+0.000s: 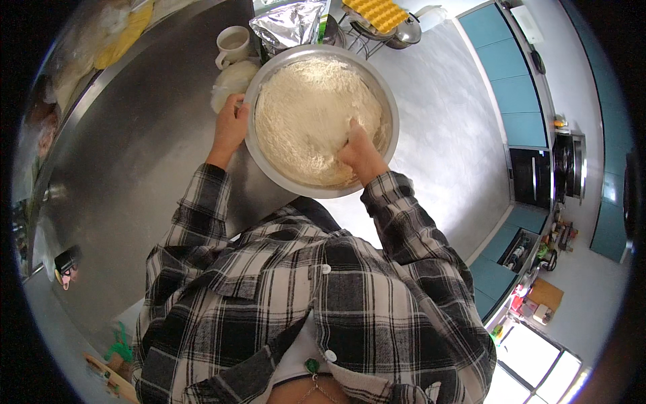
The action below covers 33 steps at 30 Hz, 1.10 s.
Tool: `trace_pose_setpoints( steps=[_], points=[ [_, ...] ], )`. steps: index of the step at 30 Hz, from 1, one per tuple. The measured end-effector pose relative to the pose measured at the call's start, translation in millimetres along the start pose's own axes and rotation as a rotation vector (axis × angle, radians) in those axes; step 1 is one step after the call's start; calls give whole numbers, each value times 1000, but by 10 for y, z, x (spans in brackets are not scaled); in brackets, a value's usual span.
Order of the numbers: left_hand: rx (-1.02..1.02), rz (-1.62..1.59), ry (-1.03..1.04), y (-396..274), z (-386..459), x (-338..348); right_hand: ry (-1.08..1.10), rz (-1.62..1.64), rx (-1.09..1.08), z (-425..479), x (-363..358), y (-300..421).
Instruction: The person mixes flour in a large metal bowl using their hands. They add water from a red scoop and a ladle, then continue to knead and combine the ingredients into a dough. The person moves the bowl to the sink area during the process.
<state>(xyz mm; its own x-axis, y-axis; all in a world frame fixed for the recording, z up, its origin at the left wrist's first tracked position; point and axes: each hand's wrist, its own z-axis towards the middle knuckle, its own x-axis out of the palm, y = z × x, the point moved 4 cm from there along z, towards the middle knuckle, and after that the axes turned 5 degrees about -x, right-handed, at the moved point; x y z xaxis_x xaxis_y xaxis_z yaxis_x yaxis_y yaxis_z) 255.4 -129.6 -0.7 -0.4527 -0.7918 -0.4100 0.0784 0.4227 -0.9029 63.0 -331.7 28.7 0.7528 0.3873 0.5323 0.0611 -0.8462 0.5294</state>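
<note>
In front of me a large metal bowl (257, 164) holds a broad mass of pale flour (305, 113). My left hand (230, 126) grips the bowl's left rim, thumb and fingers at the edge. My right hand (361, 154) reaches into the flour at the lower right; its fingertips are buried, so how far they are closed is hidden. Just beyond my left hand lies a clear plastic bag (233, 81) with pale contents, touching or close to the bowl. A cream mug (233, 44) stands behind that bag.
Behind the bowl is a silver foil pouch (287, 25). To its right, a yellow egg tray (376, 14) and a lidded pot (408, 33) rest by a black wire rack (366, 45). A steel worktop (126, 151) stretches left. Teal cabinets (504, 81) line the right side.
</note>
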Motion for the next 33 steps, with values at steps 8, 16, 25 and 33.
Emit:
trace_pose_setpoints(
  steps=[8,16,25,33],
  points=[
    [-2,3,17,116,46,-11,61,-106,-50,-119,-92,463],
    [-45,-23,26,-3,-18,-24,63,-1,151,-473,-92,-328],
    [45,13,25,16,33,-21,39,216,-15,187,-136,-616],
    [-24,74,25,20,59,-57,58,207,-142,12,149,230]
  ],
)
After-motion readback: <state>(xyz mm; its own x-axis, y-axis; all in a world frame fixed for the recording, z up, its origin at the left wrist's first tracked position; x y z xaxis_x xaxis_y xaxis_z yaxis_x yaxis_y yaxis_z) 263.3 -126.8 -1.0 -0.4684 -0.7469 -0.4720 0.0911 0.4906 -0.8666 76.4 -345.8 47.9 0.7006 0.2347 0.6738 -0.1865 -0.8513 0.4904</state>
